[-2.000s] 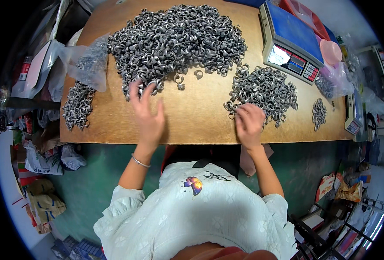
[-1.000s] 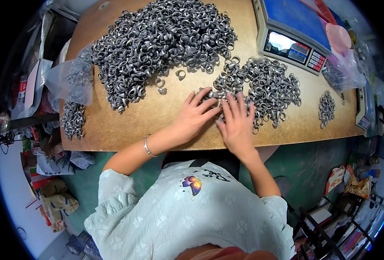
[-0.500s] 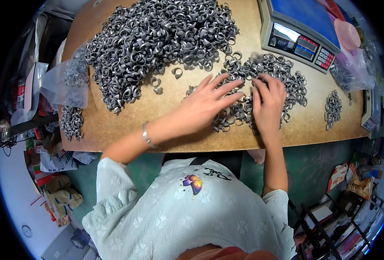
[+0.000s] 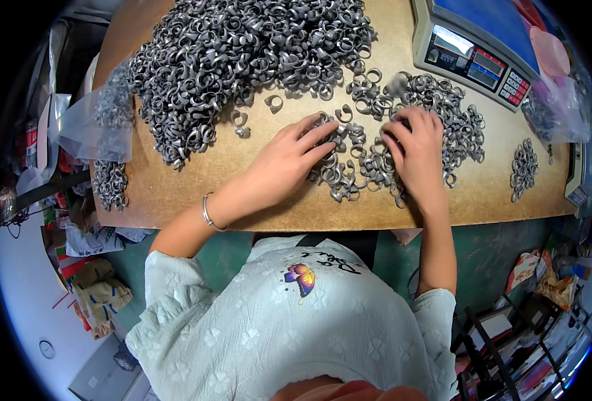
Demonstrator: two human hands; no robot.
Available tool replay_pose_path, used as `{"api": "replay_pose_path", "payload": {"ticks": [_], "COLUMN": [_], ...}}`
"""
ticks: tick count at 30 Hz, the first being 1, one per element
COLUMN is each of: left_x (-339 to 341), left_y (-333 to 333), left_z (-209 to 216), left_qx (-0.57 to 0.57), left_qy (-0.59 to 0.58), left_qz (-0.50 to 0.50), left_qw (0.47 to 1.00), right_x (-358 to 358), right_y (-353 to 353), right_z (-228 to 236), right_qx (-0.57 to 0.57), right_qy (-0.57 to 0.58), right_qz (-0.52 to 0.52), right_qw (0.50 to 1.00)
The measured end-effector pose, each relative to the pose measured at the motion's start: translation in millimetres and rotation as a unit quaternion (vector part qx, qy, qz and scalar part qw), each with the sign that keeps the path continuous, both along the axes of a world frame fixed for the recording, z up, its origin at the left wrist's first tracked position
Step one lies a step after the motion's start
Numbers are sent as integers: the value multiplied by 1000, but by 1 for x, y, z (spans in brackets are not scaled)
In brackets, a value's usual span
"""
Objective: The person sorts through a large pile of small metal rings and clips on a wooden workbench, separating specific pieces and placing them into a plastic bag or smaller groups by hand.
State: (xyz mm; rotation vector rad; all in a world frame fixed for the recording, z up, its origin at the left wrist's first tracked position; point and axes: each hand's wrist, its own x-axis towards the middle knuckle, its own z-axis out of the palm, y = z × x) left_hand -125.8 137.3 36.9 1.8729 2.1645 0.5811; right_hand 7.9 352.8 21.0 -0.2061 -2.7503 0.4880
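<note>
The left hand [image 4: 279,166] (a bracelet [image 4: 207,212] circles its wrist) has its fingers moderately spread, the tips touching rings [image 4: 339,180] on the worktop [image 4: 242,184]. The right hand [image 4: 417,150] is narrower, fingers bent and thumb near them, over the same rings; I cannot tell whether it grips any. Between the hands the rings point every which way, some flat, some on edge. A small pile [image 4: 524,170] farther right is elongated, its long axis running away from the near edge. At the left, rings show through a clear bag [image 4: 82,130]; inside or behind is unclear. Past the hands, a bag [image 4: 555,113] at the right contains small grey pieces. The big heap [image 4: 256,60] and the scale [image 4: 469,50] are farthest.
</note>
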Motion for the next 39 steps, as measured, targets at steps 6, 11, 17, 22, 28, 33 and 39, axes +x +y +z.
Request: {"api": "replay_pose_path", "payload": {"ticks": [6,11,17,22,28,33,39], "left_x": [2,14,21,23,27,24,2], "left_y": [-8,-9,-6,11,32,34,62], "left_z": [-1,2,-13,-19,-23,-26,-14], "left_qx": [29,-48,-16,18,58,89,132], "left_qy": [-94,6,-26,-27,-20,-71,-96], "left_qz": [51,56,35,12,0,-9,75], "left_qw": [994,997,999,999,998,993,984], "right_x": [27,41,42,28,44,41,-55], "right_y": [-15,-14,5,23,51,50,50], "right_z": [10,7,4,6,-18,-5,9], "right_qx": [-33,-59,-81,9,-22,-58,-67], "right_qy": [-39,12,90,13,-18,62,100], "right_qz": [42,15,-104,-152,-179,-179,-21], "right_qw": [998,998,987,988,983,980,992]}}
